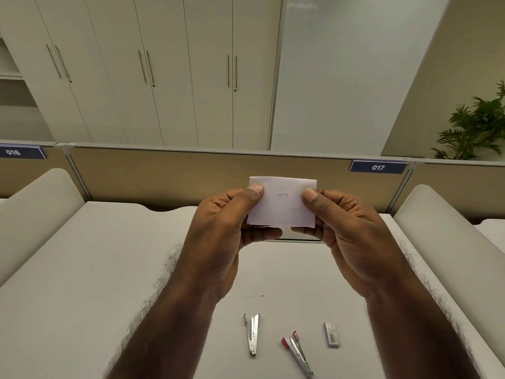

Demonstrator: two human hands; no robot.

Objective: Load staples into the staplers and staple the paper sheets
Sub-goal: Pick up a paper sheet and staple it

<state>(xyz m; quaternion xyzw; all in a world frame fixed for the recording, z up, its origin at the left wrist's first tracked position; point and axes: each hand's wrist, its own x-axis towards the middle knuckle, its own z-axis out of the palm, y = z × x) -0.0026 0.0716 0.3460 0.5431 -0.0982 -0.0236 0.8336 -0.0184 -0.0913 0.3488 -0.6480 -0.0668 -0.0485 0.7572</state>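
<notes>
- A white desk (95,269) fills the lower view, with a tan partition behind it. Nothing on it is fixed down, so a dropped thing could slide or bounce off the near edge.
- The left hand (218,236) and right hand (347,231) are raised above the desk. Each pinches one side of a small folded paper (282,206), thumb in front and curled fingers behind. If the two hands pull apart too hard, the paper may tear at its fastened middle.
- The paper is held upright, facing the viewer, well above the desk. A staple (283,193) sits flat near its upper centre. It looks closed, but its legs are hidden behind, so a loose leg could prick a finger.
- A silver stapler (252,335) lies opened on the desk near the viewer. A second, red-tipped stapler (297,355) lies opened just to its right. Whether either is loaded cannot be told. A lowered forearm could knock them.
- A small strip of staples (331,334) lies further right, apart from both staplers. It is brittle, I judge, and could snap if gripped roughly.
</notes>
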